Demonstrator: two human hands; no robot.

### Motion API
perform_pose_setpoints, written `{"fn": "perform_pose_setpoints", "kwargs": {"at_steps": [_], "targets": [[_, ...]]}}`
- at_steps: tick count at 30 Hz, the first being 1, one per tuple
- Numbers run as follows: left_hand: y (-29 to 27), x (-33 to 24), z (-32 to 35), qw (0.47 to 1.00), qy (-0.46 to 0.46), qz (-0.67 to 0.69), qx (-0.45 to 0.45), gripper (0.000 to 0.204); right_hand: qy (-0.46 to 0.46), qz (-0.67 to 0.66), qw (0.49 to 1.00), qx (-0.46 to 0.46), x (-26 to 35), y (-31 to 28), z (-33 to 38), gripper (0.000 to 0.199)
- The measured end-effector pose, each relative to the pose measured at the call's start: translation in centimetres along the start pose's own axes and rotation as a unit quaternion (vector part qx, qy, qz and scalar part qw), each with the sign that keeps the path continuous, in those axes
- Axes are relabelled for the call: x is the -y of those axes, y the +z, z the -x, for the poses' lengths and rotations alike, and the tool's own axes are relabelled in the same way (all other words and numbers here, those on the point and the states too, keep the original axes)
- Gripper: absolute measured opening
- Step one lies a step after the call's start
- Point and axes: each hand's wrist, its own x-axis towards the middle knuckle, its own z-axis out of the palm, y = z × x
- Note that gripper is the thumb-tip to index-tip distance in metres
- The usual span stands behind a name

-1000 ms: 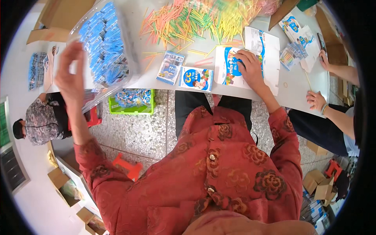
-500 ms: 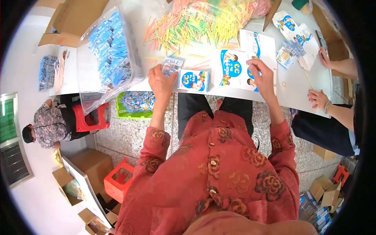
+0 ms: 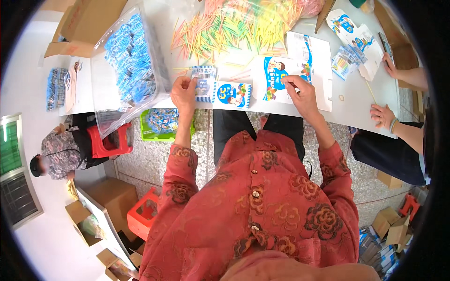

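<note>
My left hand (image 3: 183, 97) is closed, with thumb and fingertips pinching the left edge of a small blue-and-clear packet (image 3: 204, 84) at the table's near edge. Just right of that packet lies a white-and-blue printed packet (image 3: 232, 94), partly touching it. My right hand (image 3: 303, 97) is curled above a flat printed carton (image 3: 276, 70), thumb and forefinger drawn together; what they hold, if anything, I cannot make out. Beyond the packets, a loose heap of thin pink, green and yellow sticks (image 3: 234, 37) spreads over the table.
A clear plastic bin (image 3: 161, 79) of blue packets stands at left, above a green crate (image 3: 159, 136). On the right are a co-worker's hand (image 3: 382, 118), more flattened cartons (image 3: 340, 23) and a rubber band (image 3: 341, 98). Red stools (image 3: 143, 215) stand on the floor.
My left hand has drawn back left off the blue-and-clear packet to its edge, and more of the packet shows. My right hand has moved slightly left and down over the carton.
</note>
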Motion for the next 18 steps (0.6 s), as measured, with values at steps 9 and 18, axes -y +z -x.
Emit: {"fn": "perform_pose_setpoints", "kwargs": {"at_steps": [9,18], "targets": [[-0.8,-0.6,-0.4,0.996,0.085,-0.010,0.014,0.013,-0.011,0.061,0.996,0.070,0.7,1.1,-0.6,0.010],[0.9,-0.1,-0.6,0.999,0.037,-0.014,0.023,0.012,0.030,-0.139,0.976,-0.162,-2.0,-7.5,-5.4,0.033]]}}
